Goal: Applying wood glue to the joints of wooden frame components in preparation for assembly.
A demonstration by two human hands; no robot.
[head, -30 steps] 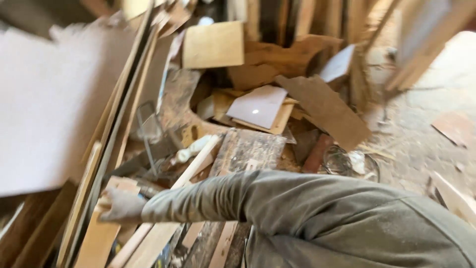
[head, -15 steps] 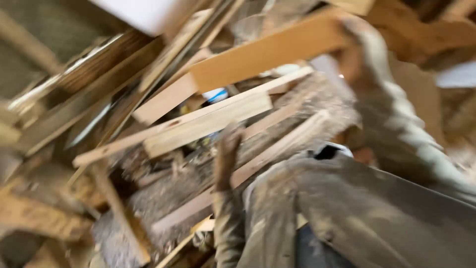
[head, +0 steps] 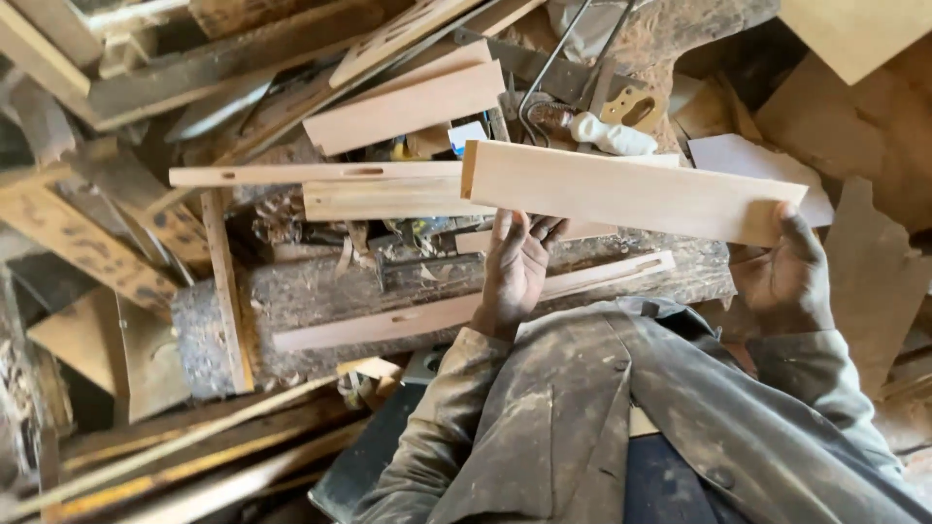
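Observation:
I hold a pale, smooth wooden board [head: 631,191] level in front of me, above a rough workbench. My left hand [head: 517,272] is under the board near its left end, palm up, fingers against its underside. At the board's right end, my right hand [head: 788,281] grips it with the thumb over the corner. Both sleeves are a dusty grey jacket.
A sawdust-covered bench beam [head: 320,301] lies below with thin slats [head: 427,315] across it. Behind are more planks [head: 403,107], a saw handle [head: 631,105] and a white bottle [head: 614,136]. Scrap timber [head: 87,233] piles up on the left, plywood sheets [head: 854,126] on the right.
The view swung from a heap of boards to the bench. My left hand, earlier stretched toward stacked planks, is now under the pale board, and both hands hold it.

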